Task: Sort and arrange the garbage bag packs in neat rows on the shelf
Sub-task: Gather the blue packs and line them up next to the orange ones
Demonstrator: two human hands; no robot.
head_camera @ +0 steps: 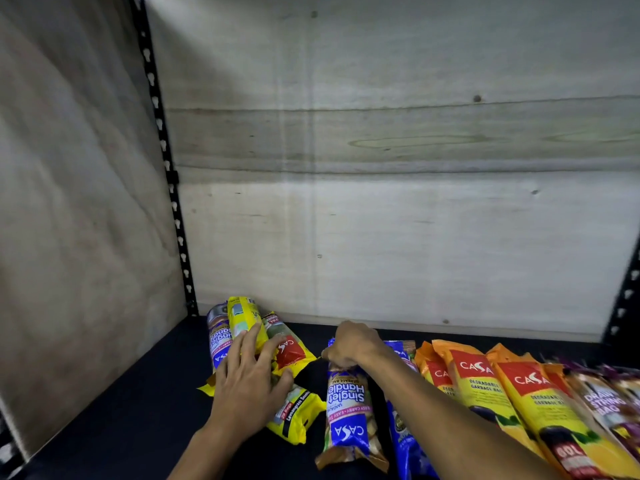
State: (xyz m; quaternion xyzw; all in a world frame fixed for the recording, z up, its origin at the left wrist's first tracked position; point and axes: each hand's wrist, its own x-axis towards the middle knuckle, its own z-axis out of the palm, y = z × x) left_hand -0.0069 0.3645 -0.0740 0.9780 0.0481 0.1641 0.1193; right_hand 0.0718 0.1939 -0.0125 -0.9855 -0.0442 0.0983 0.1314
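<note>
Garbage bag packs lie on a dark shelf [145,403]. My left hand [247,386] rests with spread fingers on a loose pile of yellow packs [294,415] at the left; a blue-and-white pack [218,336] lies at the pile's far left. My right hand [349,344] grips the far end of a blue-and-white "Singlet Handle" pack [348,410] lying lengthwise near the middle. To its right lies a blue pack [407,441], then a row of orange-and-yellow packs [485,386], then purple drawstring packs [609,403] at the far right.
A pale plywood back wall [398,237] and a left side panel [79,202] close in the shelf. Black perforated uprights stand at the left rear corner [166,161] and at the right edge [627,299].
</note>
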